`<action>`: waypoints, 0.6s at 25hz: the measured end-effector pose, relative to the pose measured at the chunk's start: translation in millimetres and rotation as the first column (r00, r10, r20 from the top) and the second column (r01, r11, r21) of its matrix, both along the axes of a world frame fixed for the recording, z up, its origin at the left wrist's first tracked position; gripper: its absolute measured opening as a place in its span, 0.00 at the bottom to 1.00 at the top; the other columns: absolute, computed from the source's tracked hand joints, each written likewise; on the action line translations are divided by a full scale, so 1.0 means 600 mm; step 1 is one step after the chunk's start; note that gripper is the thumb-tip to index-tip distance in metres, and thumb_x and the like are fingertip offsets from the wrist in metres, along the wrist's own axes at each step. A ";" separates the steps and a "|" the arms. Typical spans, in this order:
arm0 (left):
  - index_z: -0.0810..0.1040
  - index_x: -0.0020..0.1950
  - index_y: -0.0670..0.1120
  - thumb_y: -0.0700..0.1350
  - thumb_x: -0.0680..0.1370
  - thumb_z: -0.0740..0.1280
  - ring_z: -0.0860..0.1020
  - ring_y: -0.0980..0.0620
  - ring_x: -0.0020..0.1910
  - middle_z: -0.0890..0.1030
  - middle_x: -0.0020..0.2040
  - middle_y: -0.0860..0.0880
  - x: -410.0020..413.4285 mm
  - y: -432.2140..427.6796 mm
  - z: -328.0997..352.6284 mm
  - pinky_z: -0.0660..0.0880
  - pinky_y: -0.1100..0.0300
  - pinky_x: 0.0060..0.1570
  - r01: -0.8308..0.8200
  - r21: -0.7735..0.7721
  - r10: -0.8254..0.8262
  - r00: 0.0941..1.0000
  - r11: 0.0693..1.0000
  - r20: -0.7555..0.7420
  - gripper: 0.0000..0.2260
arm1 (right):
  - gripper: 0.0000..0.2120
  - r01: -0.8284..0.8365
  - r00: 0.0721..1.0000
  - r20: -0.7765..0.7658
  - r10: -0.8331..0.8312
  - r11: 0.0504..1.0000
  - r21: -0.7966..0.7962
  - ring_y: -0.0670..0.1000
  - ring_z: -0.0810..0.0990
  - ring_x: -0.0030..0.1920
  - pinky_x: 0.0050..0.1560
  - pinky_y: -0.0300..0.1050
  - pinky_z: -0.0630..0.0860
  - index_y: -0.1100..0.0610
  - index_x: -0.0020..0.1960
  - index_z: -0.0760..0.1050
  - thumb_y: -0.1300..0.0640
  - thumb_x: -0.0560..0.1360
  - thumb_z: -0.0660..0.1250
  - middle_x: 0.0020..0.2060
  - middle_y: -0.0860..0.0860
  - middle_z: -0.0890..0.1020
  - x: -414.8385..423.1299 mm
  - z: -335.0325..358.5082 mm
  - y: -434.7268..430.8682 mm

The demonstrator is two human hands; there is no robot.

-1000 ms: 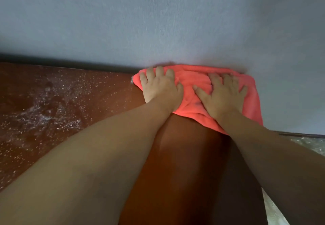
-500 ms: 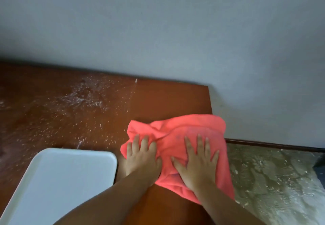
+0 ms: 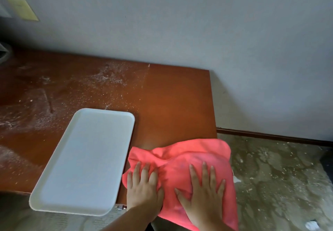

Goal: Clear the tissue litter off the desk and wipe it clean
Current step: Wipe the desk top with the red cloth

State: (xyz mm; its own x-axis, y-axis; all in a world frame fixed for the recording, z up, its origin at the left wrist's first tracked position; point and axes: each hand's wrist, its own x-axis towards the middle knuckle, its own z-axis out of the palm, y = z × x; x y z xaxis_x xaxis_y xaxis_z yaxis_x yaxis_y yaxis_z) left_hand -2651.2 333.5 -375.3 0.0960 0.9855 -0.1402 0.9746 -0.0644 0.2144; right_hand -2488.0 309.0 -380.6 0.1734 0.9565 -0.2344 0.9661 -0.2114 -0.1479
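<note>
The left hand (image 3: 144, 187) and right hand (image 3: 203, 194) are pressing flat, fingers spread, on a pink cloth (image 3: 189, 155) at the near right corner of the brown surface (image 3: 171, 104) (it is hanging over the right edge). White tissue specks (image 3: 108, 79) are lying scattered farther left, beyond a white tray (image 3: 86, 160) sitting just beside the cloth.

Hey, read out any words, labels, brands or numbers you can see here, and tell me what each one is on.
None can be read.
The yellow paper on the wall may carry a faint mark, too blurred to read.
The white tray, pink cloth and desk show no print.
</note>
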 end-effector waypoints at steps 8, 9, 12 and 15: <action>0.74 0.55 0.46 0.58 0.66 0.58 0.73 0.36 0.58 0.79 0.54 0.41 -0.013 0.061 -0.008 0.70 0.39 0.57 0.152 0.076 -0.151 0.988 0.986 -0.018 0.24 | 0.42 -0.021 0.998 0.056 0.020 1.000 0.021 0.60 0.58 0.71 0.64 0.67 0.51 0.46 0.71 0.63 0.26 0.63 0.50 0.71 0.59 0.66 -0.001 -0.002 0.075; 0.76 0.55 0.45 0.58 0.66 0.57 0.75 0.35 0.57 0.79 0.55 0.41 -0.009 0.084 -0.005 0.72 0.38 0.55 0.152 0.048 -0.151 0.988 0.987 -0.033 0.24 | 0.43 -0.028 0.996 0.087 0.026 0.999 0.023 0.59 0.52 0.74 0.67 0.67 0.47 0.44 0.74 0.57 0.26 0.63 0.47 0.75 0.58 0.59 0.000 -0.001 0.098; 0.79 0.55 0.45 0.58 0.67 0.56 0.76 0.35 0.57 0.79 0.56 0.41 0.002 0.167 0.008 0.72 0.37 0.53 0.129 -0.045 -0.132 0.989 0.991 -0.074 0.25 | 0.46 -0.029 0.997 0.065 0.031 0.999 -0.029 0.57 0.35 0.75 0.70 0.65 0.36 0.41 0.75 0.38 0.26 0.60 0.34 0.76 0.52 0.38 0.007 0.008 0.185; 0.77 0.57 0.45 0.58 0.68 0.53 0.73 0.34 0.61 0.77 0.60 0.40 0.015 0.269 0.009 0.69 0.37 0.57 0.114 -0.041 -0.117 0.989 0.993 -0.086 0.26 | 0.43 -0.038 0.995 0.090 0.040 0.999 -0.017 0.56 0.36 0.75 0.71 0.65 0.38 0.41 0.75 0.39 0.25 0.65 0.39 0.76 0.51 0.38 0.020 0.009 0.293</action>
State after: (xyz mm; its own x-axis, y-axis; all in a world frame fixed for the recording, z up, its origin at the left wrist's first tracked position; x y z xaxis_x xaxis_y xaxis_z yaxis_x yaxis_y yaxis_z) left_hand -2642.5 495.2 -370.0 0.1947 0.9626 -0.1884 0.9763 -0.1716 0.1322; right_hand -2475.8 485.0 -375.4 0.1574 0.9594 -0.2342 0.9830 -0.1750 -0.0562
